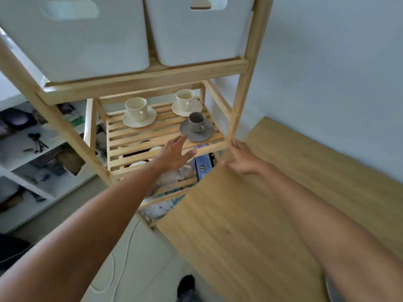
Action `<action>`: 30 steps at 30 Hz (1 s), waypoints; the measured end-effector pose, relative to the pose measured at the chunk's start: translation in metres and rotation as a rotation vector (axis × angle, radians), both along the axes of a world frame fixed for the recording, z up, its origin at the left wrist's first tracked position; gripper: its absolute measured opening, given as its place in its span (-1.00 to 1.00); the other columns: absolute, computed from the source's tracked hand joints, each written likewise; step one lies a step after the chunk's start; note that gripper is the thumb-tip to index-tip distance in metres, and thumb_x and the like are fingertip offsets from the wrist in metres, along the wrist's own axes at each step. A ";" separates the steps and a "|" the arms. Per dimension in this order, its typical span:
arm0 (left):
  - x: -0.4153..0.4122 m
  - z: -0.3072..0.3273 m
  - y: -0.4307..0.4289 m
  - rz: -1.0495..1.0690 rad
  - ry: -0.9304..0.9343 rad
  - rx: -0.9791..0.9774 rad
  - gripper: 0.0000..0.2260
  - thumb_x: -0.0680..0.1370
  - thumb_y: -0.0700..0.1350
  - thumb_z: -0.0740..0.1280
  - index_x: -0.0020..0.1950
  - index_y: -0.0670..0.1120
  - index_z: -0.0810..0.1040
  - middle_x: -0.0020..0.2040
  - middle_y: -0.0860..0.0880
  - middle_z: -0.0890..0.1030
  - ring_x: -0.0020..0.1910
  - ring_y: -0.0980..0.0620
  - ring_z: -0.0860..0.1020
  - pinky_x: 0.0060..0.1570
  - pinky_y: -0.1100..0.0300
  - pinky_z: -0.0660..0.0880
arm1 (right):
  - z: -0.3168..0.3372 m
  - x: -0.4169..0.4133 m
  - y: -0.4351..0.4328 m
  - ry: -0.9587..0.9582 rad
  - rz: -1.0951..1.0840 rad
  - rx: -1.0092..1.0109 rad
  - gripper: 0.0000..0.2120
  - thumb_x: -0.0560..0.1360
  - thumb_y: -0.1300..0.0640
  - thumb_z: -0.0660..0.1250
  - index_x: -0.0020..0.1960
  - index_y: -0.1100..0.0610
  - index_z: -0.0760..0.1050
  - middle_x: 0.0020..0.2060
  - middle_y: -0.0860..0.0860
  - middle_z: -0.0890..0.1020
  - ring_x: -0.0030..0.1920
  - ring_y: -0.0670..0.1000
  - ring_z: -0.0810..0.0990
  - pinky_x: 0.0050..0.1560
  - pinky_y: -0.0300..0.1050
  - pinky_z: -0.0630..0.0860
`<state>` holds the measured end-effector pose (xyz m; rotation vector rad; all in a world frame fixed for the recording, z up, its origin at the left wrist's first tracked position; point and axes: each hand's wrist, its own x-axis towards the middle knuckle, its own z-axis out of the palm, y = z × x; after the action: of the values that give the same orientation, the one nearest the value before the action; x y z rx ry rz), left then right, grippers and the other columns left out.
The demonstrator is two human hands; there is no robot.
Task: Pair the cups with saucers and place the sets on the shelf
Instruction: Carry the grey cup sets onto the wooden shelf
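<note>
Left hand (pixel 176 154) is open and flat, fingers spread, holding nothing; its fingertips (pixel 182 138) sit just short of the near rim of the grey saucer (pixel 196 131), touching or almost touching it (cannot tell which). Right hand (pixel 242 159) is loosely curled, also empty, resting at the far corner of the tabletop (pixel 250 214) beside the front right post of the shelf (pixel 152 129). The grey cup (pixel 197 122) stands upright on the grey saucer, directly ahead of the left hand and slightly to its right, with its handle turned toward the near right. Ahead and left of that hand, further back on the slats, a cream cup (pixel 136 107) stands on its cream saucer (pixel 139 118); a second cream cup (pixel 185 99) on its saucer (pixel 187 107) is straight behind the grey set, their rims close together. Judgement: all three sets visible are already paired and on the shelf; no loose cup or saucer shows on the tabletop. The left hand is the nearer to the grey set, so any final nudge further in falls to it, pushing away along the slats. Risk: the grey saucer sits close to the front rail.
</note>
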<state>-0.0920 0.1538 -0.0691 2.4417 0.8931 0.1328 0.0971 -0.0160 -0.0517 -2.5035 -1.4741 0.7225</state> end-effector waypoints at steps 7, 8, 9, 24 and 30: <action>-0.009 0.034 -0.093 -0.102 -0.046 0.034 -0.36 0.55 0.24 0.21 0.54 0.00 0.14 0.50 -0.11 0.31 0.45 -0.16 0.29 0.34 -0.15 0.31 | 0.028 -0.009 -0.122 -0.076 -0.097 -0.020 -0.14 0.57 -0.17 0.26 0.60 0.16 -0.16 0.59 0.19 -0.11 0.56 0.21 -0.18 0.52 0.01 -0.13; -0.007 0.039 -0.108 -0.125 -0.054 0.043 -0.35 0.54 0.25 0.21 0.54 0.00 0.14 0.50 -0.10 0.30 0.46 -0.16 0.27 0.35 -0.16 0.30 | 0.032 -0.008 -0.141 -0.088 -0.107 -0.023 -0.14 0.57 -0.18 0.26 0.60 0.16 -0.15 0.59 0.19 -0.10 0.57 0.21 -0.18 0.52 0.01 -0.12; -0.005 0.044 -0.122 -0.152 -0.059 0.053 -0.35 0.54 0.25 0.22 0.55 0.01 0.13 0.51 -0.09 0.29 0.47 -0.15 0.26 0.36 -0.18 0.28 | 0.036 -0.008 -0.159 -0.105 -0.113 -0.028 -0.15 0.56 -0.19 0.26 0.60 0.15 -0.14 0.59 0.18 -0.10 0.57 0.21 -0.18 0.53 0.03 -0.12; 0.056 0.056 -0.308 -0.549 -0.121 0.030 -0.39 0.58 0.11 0.27 0.54 -0.13 0.18 0.51 -0.20 0.27 0.51 -0.15 0.19 0.47 -0.01 0.16 | 0.071 -0.003 -0.407 -0.145 -0.520 -0.034 -0.15 0.56 -0.27 0.21 0.60 0.09 -0.16 0.60 0.11 -0.08 0.57 0.15 -0.16 0.53 0.14 -0.05; 0.061 0.028 -0.349 -0.658 -0.084 0.027 -0.42 0.58 0.09 0.26 0.51 -0.17 0.24 0.48 -0.21 0.33 0.46 -0.17 0.27 0.42 -0.06 0.24 | 0.041 -0.024 -0.457 -0.049 -0.618 -0.036 -0.17 0.58 -0.21 0.22 0.60 0.13 -0.14 0.60 0.13 -0.08 0.57 0.18 -0.16 0.52 0.05 -0.10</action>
<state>-0.0309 -0.1950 -0.0406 2.5967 0.0249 0.0064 0.0732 -0.4735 -0.0105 -2.7823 -0.6187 0.5712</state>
